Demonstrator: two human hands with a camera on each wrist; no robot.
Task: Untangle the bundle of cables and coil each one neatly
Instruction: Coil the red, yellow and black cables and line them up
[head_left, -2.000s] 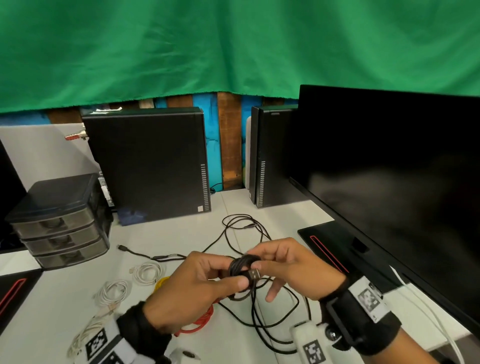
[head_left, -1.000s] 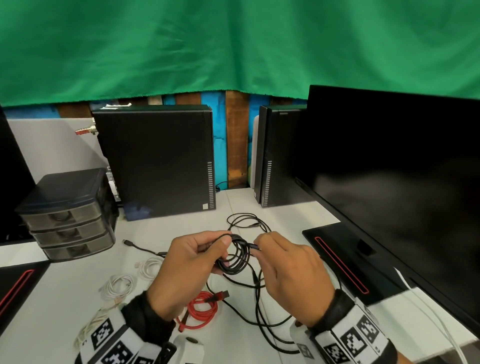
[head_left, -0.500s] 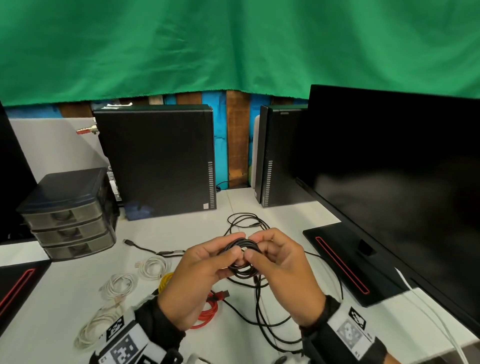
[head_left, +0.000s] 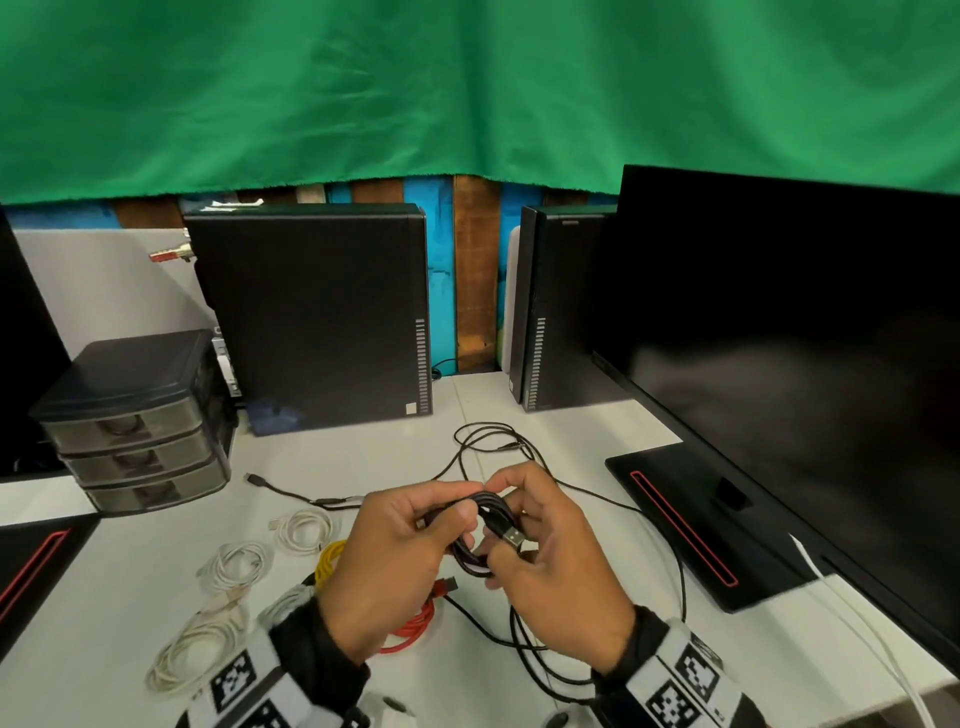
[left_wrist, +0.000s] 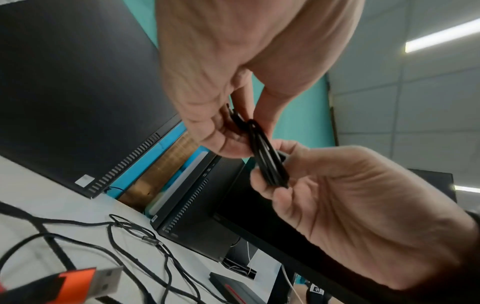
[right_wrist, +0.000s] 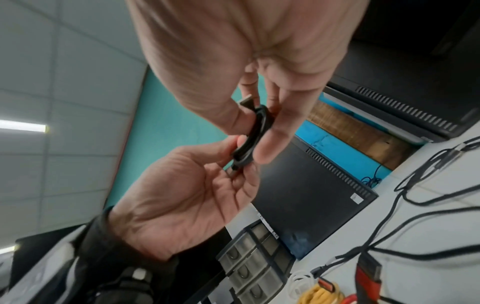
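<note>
Step in hand, by judgement: finishing the coil of one black USB cable (head_left: 480, 538). Held above the table (head_left: 130, 587), pinched between both sets of fingers: left hand (head_left: 402, 558) clamping the near-left side of the coil with thumb and forefinger, right hand (head_left: 550, 553) curled round the far-right side. USB-A plug (head_left: 511, 535) lying loose across the coil, just inside the right thumb and not yet tucked. Below the fingers: loose black cables (head_left: 524, 644) uncoiled on the table. Left of the left wrist: white coils (head_left: 306, 527), yellow coil (head_left: 330, 561), red cable (head_left: 415, 626). Next move, by judgement: plug end secured through or round the loops without loosening the left pinch, coil then set down beside the finished ones.
</note>
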